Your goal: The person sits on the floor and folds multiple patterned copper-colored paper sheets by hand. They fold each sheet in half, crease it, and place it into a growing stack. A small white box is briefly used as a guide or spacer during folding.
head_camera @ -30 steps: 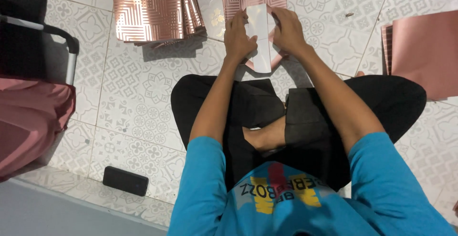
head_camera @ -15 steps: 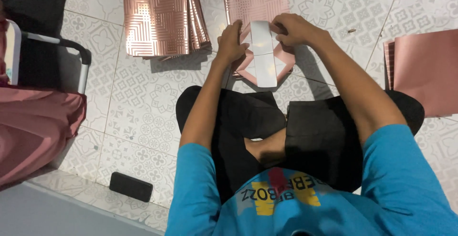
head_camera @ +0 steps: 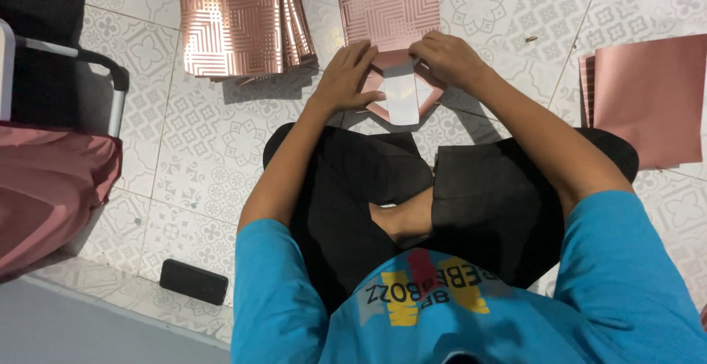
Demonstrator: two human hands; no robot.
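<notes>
Both hands press flat on a folded rose-gold paper piece with a white inner flap (head_camera: 401, 93), lying on the patterned white floor tiles (head_camera: 213, 150) just ahead of the crossed legs. Left hand (head_camera: 346, 78): fingers spread, palm down on the left flap, no pinch. Right hand (head_camera: 451, 58): fingers curled, tips bearing on the upper right fold. Paper glossy, embossed with fine geometric lines; flaps angled. Forearms extended forward, elbows out. Beyond, touching the piece: a flat embossed rose-gold sheet (head_camera: 394, 3). Left: a stack of ribbed rose-gold sheets (head_camera: 236, 19). Far right: plain pink sheets (head_camera: 648, 99). Near left knee: a small black rectangular block (head_camera: 194, 281).
</notes>
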